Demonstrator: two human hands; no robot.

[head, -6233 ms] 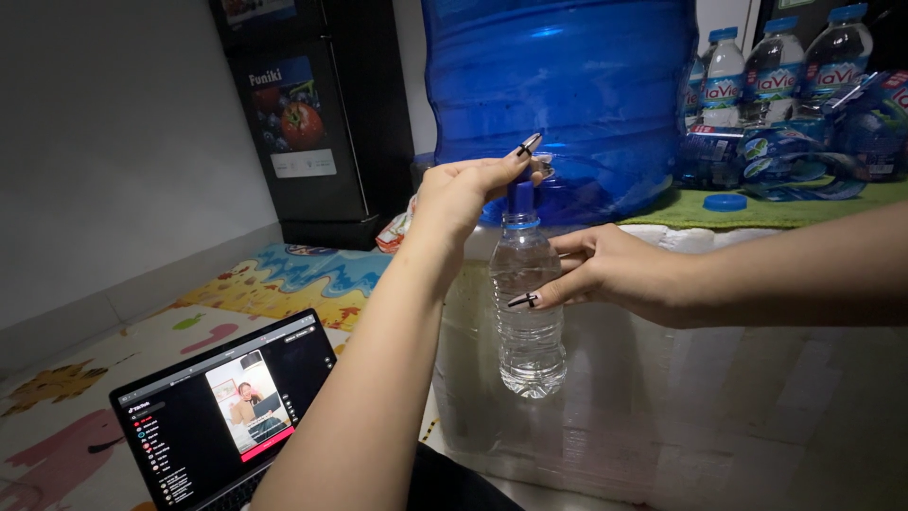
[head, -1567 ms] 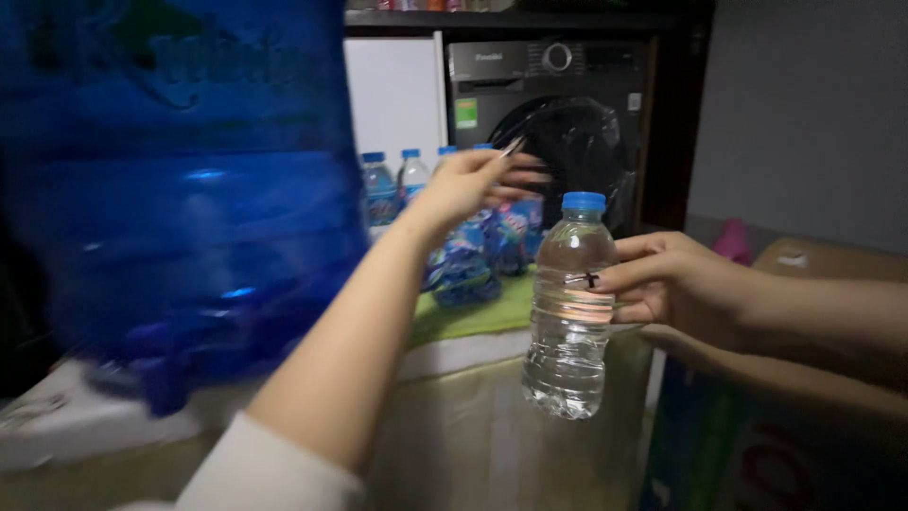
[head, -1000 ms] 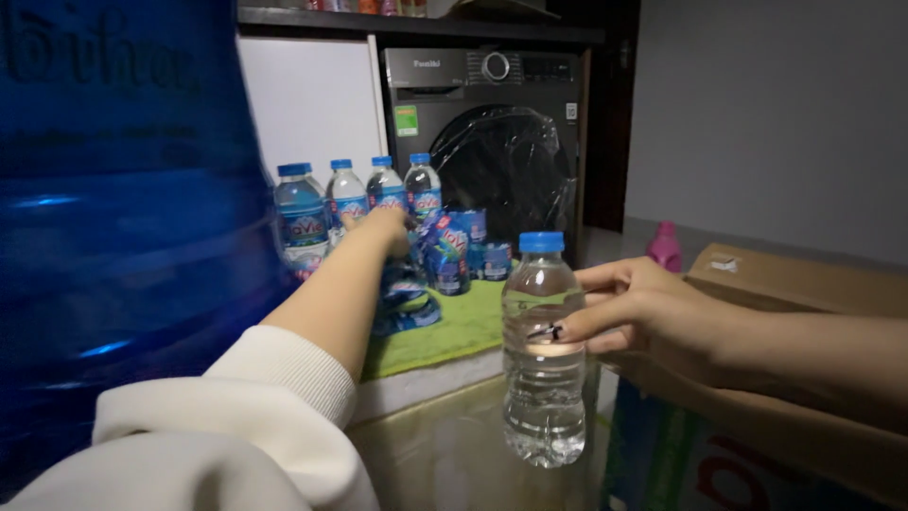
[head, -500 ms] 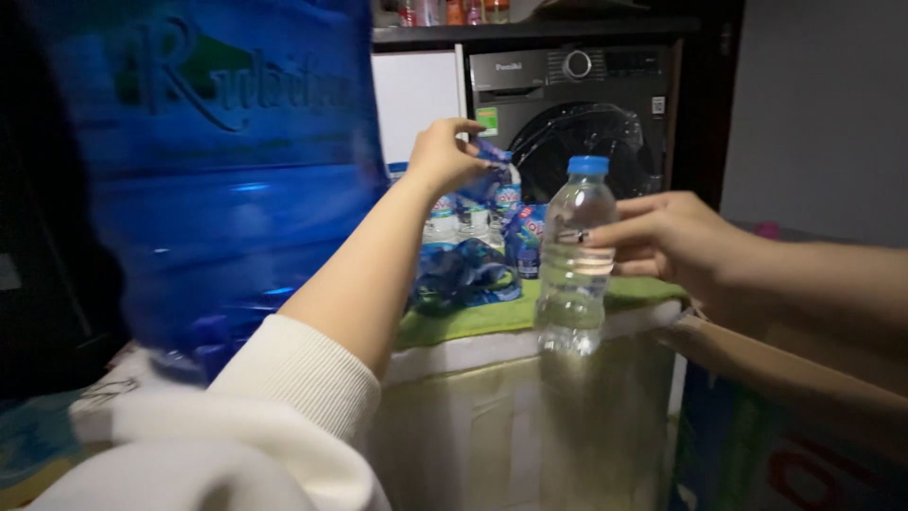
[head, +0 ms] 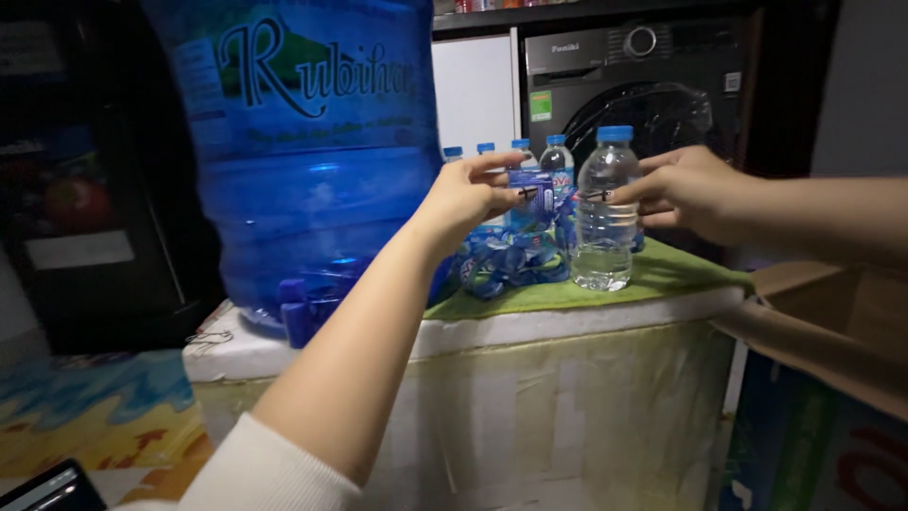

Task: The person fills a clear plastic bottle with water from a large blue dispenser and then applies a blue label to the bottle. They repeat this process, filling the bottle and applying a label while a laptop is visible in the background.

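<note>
My right hand (head: 690, 189) grips a clear water bottle (head: 602, 237) with a blue cap just below its neck. The bottle stands upright with its base on a green cloth (head: 681, 274). My left hand (head: 468, 194) reaches forward left of that bottle, thumb and fingers apart, holding nothing. Its fingertips are close to a row of small blue-capped bottles (head: 553, 170) and crumpled blue wrappers (head: 511, 260) behind the held bottle; whether they touch is unclear.
A large blue water jug (head: 312, 161) stands on the left of a white taped box (head: 567, 407). A dark washing machine (head: 643, 85) is behind. An open cardboard box (head: 832, 322) sits right, a patterned mat (head: 95, 416) and laptop corner (head: 47, 487) lower left.
My right hand lowered the bottle onto the green cloth, closer to the bottle row. My left hand came down from raised to beside the bottles. My view shifted slightly.
</note>
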